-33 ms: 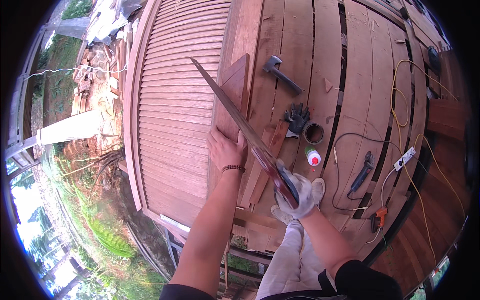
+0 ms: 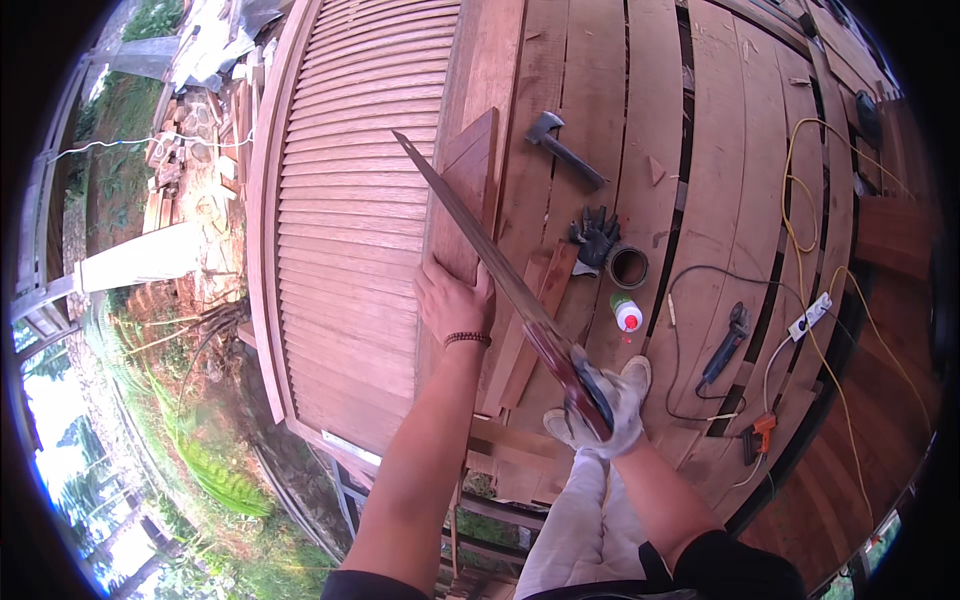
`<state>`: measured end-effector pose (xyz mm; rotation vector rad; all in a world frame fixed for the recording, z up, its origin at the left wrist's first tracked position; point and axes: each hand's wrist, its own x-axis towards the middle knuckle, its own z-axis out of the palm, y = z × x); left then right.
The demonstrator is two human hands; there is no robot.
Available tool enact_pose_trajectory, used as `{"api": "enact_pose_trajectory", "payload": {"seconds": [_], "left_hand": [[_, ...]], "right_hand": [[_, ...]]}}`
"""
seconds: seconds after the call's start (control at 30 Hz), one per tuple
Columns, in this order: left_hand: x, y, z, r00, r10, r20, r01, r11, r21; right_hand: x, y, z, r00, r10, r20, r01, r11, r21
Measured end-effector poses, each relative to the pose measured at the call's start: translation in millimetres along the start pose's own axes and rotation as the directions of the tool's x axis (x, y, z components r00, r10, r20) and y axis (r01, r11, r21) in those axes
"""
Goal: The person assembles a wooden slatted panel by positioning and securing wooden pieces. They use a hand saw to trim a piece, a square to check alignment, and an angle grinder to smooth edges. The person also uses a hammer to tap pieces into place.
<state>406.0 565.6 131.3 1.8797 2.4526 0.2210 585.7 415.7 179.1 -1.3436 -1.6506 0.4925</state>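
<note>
My gloved right hand [image 2: 612, 405] is closed round the dark reddish handle of a handsaw [image 2: 470, 235]. Its long, narrow blade points away to the far left and crosses over a short wooden board [image 2: 474, 170] with an angled end. My bare left hand [image 2: 455, 300], with a beaded bracelet on the wrist, is closed over the near part of that board, fingers wrapped at its edges. Beneath lies a louvered wooden panel [image 2: 360, 220], the board resting along its right side frame. Whether the blade's teeth touch the board cannot be made out.
On the plank deck to the right are an axe-like hammer [image 2: 565, 150], a dark glove [image 2: 596, 238], an open tin [image 2: 628, 267], a white bottle [image 2: 627, 315], an angle grinder [image 2: 724, 345], an orange tool [image 2: 759, 438] and a power strip [image 2: 810, 317] with trailing cords. Gaps run between planks.
My right hand has drawn the saw back toward me and slightly to the right. My left hand and the board have stayed in place.
</note>
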Motion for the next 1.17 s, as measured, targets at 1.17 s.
{"api": "enact_pose_trajectory", "payload": {"seconds": [1.17], "left_hand": [[10.2, 4.3, 2.5, 0.997, 0.047, 0.066, -0.041, 0.995, -0.092]], "right_hand": [[51.7, 45.8, 66.7, 0.998, -0.028, -0.054, 0.036, 0.987, 0.154]]}}
